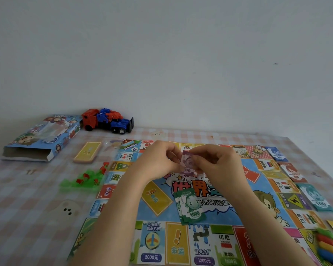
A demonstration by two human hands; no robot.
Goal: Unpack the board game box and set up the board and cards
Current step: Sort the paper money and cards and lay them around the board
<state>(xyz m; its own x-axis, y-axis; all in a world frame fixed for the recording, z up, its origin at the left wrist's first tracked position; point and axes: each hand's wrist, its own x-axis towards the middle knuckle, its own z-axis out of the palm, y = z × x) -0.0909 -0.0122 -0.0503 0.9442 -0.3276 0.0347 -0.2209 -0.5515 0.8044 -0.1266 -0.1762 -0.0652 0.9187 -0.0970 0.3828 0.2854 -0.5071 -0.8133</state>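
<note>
The colourful game board (236,191) lies unfolded on the checked tablecloth. Above its middle, my left hand (158,160) and my right hand (213,162) together pinch a small stack of purple play-money notes (188,162). A green pile of 1000 notes (190,206) rests on the board just below my hands. The opened blue game box (44,137) lies at the far left. A yellow card stack (87,151) sits beside it, off the board.
A red and blue toy truck (108,120) stands by the wall. Green and red plastic houses (85,179) lie left of the board. Teal 100 notes (315,197), blue notes (276,153) and another pile (292,171) line the right edge. Coloured pawns (329,246) sit at bottom right.
</note>
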